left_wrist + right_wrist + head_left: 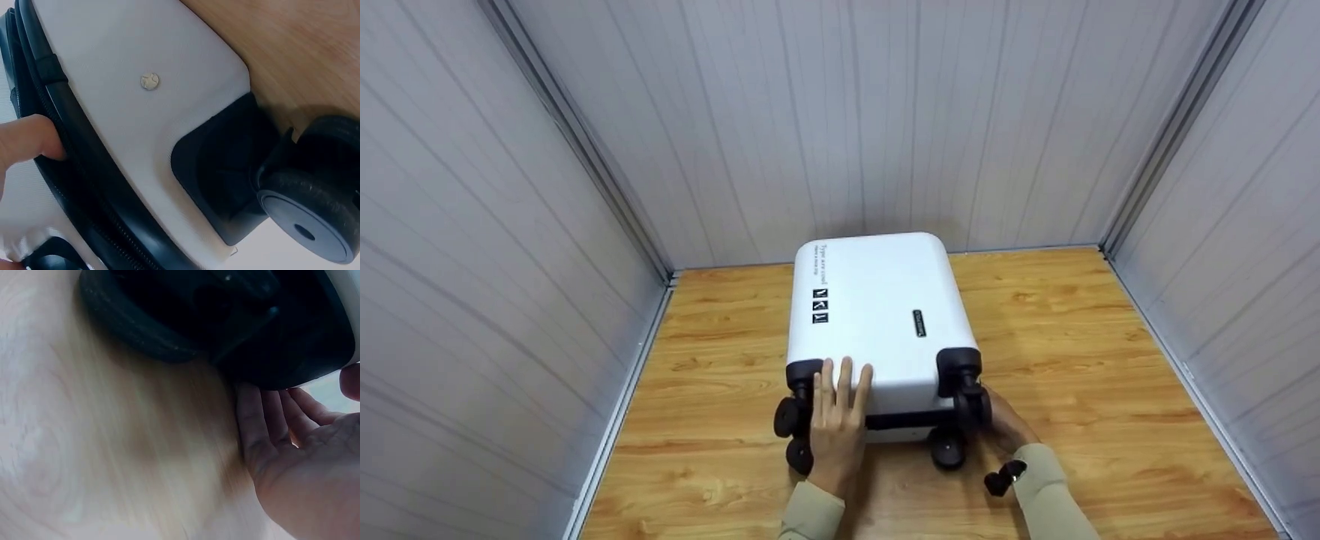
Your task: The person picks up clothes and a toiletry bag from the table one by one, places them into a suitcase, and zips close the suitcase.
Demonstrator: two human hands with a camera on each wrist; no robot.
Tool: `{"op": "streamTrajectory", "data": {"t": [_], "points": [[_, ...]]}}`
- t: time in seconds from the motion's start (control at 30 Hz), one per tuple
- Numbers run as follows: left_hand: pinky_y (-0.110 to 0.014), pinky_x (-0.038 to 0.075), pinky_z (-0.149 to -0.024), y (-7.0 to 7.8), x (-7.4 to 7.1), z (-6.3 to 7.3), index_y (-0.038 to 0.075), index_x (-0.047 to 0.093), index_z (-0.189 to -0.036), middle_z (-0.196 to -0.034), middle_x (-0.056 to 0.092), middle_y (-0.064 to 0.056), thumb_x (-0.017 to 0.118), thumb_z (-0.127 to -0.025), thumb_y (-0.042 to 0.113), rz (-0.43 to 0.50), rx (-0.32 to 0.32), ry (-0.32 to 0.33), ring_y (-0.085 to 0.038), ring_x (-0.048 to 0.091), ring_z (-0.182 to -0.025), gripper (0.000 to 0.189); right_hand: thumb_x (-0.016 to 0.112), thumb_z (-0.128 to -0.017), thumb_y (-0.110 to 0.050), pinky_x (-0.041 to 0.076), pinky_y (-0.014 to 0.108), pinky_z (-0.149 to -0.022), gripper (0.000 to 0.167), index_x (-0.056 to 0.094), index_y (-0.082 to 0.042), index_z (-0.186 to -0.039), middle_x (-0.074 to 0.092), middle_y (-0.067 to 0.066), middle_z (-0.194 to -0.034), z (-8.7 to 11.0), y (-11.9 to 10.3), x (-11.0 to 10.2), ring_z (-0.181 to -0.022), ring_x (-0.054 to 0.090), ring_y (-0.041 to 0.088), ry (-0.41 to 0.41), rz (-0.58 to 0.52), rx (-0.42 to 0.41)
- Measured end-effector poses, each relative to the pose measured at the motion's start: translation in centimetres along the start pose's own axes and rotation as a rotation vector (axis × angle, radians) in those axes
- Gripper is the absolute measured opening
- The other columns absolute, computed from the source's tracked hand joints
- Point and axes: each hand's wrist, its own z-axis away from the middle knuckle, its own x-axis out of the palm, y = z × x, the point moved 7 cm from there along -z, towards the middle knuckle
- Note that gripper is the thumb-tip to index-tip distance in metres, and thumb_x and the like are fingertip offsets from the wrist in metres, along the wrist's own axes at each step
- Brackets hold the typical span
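A white hard-shell suitcase [877, 292] lies flat on the wooden floor, its wheeled end facing me. My left hand [840, 427] rests on that end beside the left wheels [787, 418], fingers straight over the top edge. In the left wrist view, its thumb [34, 138] presses the black zipper seam [112, 169]. My right hand [1009, 420] is at the near right corner, by the right wheels [947, 448]. The right wrist view shows its fingers [253, 413] extended, with the tips hidden under the case next to the floor, and the thumb apart from them.
Grey panelled walls [847, 127] stand behind and on both sides. The far end of the suitcase lies close to the back wall. Wooden floor [720, 390] stretches to either side. A small black device [1003, 478] hangs at my right wrist.
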Motion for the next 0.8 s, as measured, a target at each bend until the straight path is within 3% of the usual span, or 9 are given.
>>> {"op": "streamTrajectory", "data": {"t": [0.17, 0.27, 0.37, 0.43, 0.57, 0.67, 0.8], "points": [[-0.057, 0.046, -0.111, 0.22, 0.11, 0.04, 0.017, 0.058, -0.145, -0.144, 0.059, -0.017, 0.046, -0.094, -0.004, -0.012, -0.01, -0.044, -0.045, 0.053, -0.137, 0.056, 0.058, -0.103, -0.033, 0.027, 0.036, -0.115, 0.055, 0.043, -0.011, -0.151, 0.048, 0.006, -0.146, -0.2, -0.04, -0.08, -0.134, 0.039, 0.02, -0.004, 0.052, 0.007], [-0.057, 0.046, -0.111, 0.3, 0.23, 0.1, 0.017, 0.055, -0.147, -0.146, 0.057, -0.017, 0.04, -0.098, -0.005, -0.029, -0.004, -0.066, -0.045, 0.052, -0.138, 0.056, 0.056, -0.104, -0.037, 0.024, 0.04, -0.118, 0.058, 0.04, -0.01, -0.154, 0.045, 0.009, -0.15, -0.29, -0.15, 0.07, -0.137, 0.038, 0.022, -0.015, 0.062, 0.003], [-0.057, 0.046, -0.111, 0.32, 0.28, 0.12, 0.017, 0.053, -0.149, -0.146, 0.056, -0.017, 0.03, -0.104, -0.006, -0.043, 0.008, -0.077, -0.045, 0.051, -0.138, 0.055, 0.059, -0.103, -0.033, 0.028, 0.036, -0.115, 0.058, 0.04, -0.01, -0.154, 0.047, 0.007, -0.147, -0.27, -0.14, 0.16, -0.134, 0.04, 0.02, -0.01, 0.045, 0.007], [-0.056, 0.045, -0.112, 0.33, 0.27, 0.11, 0.017, 0.052, -0.15, -0.147, 0.055, -0.017, 0.03, -0.104, -0.006, -0.05, 0.013, -0.095, -0.045, 0.05, -0.139, 0.056, 0.061, -0.102, -0.027, 0.03, 0.031, -0.111, 0.057, 0.041, -0.01, -0.152, 0.049, 0.004, -0.142, -0.21, -0.09, 0.22, -0.129, 0.041, 0.018, -0.012, 0.019, 0.011], [-0.057, 0.044, -0.113, 0.41, -0.02, 0.04, 0.017, 0.051, -0.151, -0.149, 0.054, -0.017, 0.057, -0.091, -0.007, -0.007, 0.003, -0.15, -0.046, 0.048, -0.141, 0.065, 0.06, -0.102, -0.026, 0.033, 0.026, -0.105, 0.049, 0.046, -0.009, -0.146, 0.053, -0.002, -0.132, -0.17, -0.01, -0.04, -0.122, 0.044, 0.014, 0.012, 0.021, 0.011], [-0.058, 0.041, -0.115, 0.51, -0.28, -0.16, 0.017, 0.051, -0.151, -0.151, 0.052, -0.017, 0.082, -0.075, 0.011, 0.075, -0.021, -0.197, -0.048, 0.044, -0.143, 0.083, 0.058, -0.104, -0.027, 0.034, 0.026, -0.103, 0.045, 0.049, -0.009, -0.144, 0.054, -0.003, -0.128, -0.19, -0.01, -0.34, -0.119, 0.044, 0.013, 0.026, 0.023, 0.007], [-0.057, 0.037, -0.118, 0.28, -0.56, -0.6, 0.019, 0.051, -0.151, -0.156, 0.048, -0.016, 0.094, -0.063, 0.038, 0.173, -0.065, -0.254, -0.046, 0.04, -0.147, 0.1, 0.057, -0.104, -0.029, 0.037, 0.024, -0.1, 0.04, 0.053, -0.009, -0.139, 0.057, -0.004, -0.123, -0.31, -0.2, -0.63, -0.115, 0.047, 0.012, 0.052, 0.03, -0.013]]}}
